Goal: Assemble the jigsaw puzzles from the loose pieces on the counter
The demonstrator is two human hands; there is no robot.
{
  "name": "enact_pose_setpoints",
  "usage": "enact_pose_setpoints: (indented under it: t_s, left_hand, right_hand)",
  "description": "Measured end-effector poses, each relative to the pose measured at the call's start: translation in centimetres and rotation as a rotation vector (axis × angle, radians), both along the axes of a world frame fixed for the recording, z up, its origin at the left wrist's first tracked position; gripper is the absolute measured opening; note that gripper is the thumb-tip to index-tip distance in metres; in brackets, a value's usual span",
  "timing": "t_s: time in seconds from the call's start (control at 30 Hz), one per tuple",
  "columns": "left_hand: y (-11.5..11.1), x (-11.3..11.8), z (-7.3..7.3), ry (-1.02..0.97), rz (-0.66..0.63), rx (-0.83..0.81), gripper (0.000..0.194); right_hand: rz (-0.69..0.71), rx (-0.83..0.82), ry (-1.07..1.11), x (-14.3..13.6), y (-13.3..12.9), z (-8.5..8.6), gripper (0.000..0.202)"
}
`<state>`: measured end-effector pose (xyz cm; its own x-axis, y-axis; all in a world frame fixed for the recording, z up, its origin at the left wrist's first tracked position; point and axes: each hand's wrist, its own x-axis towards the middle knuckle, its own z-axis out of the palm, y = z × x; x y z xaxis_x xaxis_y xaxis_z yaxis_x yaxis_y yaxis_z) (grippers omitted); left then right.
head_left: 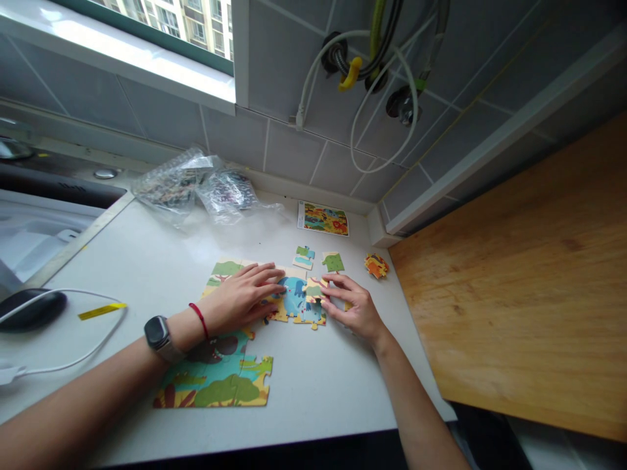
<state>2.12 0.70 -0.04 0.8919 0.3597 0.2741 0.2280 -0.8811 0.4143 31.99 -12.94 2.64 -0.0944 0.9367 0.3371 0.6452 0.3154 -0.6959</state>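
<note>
A partly joined jigsaw puzzle (pixel 230 385) with animals and greenery lies on the white counter. Across its upper part rests my left hand (pixel 247 294), fingers spread out flat, fingertips beside the blue elephant section (pixel 296 297). My right hand (pixel 355 307) pinches a green and cream puzzle piece (pixel 315 288) over the right edge of that section. Whether the piece touches the puzzle below I cannot tell. Just behind lie a green and blue piece (pixel 304 256) and a green piece (pixel 334 262), both loose. My left palm hides part of the puzzle.
A picture card (pixel 323 219) lies near the wall, and an orange pile of pieces (pixel 376 266) sits at the right. Clear plastic bags (pixel 196 186) stand at the back left. A black mouse (pixel 32 310) and white cable (pixel 102 343) lie left; a wooden panel (pixel 529 281) borders the right.
</note>
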Motion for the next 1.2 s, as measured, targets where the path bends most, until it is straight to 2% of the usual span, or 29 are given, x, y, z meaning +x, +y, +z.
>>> enact_pose_setpoints:
  t_s: [0.13,0.23,0.43,0.53,0.67,0.83,1.0,1.2]
  left_hand:
    - [0.0,-0.2,0.3,0.046,-0.009,0.001,0.046]
    - [0.6,-0.4,0.3,0.076,0.002,0.006,0.038]
    - [2.6,-0.9,-0.2,0.113,0.096,0.023,0.038]
    - [2.9,-0.9,-0.4,0.103,0.129,0.055,0.037]
    - [2.7,-0.7,-0.4,0.098,0.147,0.064,0.035]
    - [2.6,-0.6,-0.3,0.095,0.153,0.063,0.034]
    - [2.5,-0.7,-0.2,0.082,0.14,0.084,0.034]
    - [2.2,-0.6,0.0,0.071,0.146,0.1,0.032]
  right_hand:
    - [0.089,-0.044,-0.018,0.0,-0.3,0.1,0.033]
    - [0.09,-0.071,-0.064,0.0,-0.4,-0.1,0.034]
    - [0.075,-0.032,-0.127,-0.2,-0.5,-0.2,0.029]
    - [0.099,0.005,-0.144,-1.6,-0.9,0.4,0.028]
    - [0.188,0.037,-0.129,-5.3,-2.2,0.9,0.031]
    - [0.211,0.107,-0.214,-9.1,-3.8,-0.2,0.026]
    - [0.172,0.149,-0.292,-9.9,-4.3,-1.4,0.028]
    - [0.196,0.121,-0.359,-10.1,-4.7,-1.4,0.032]
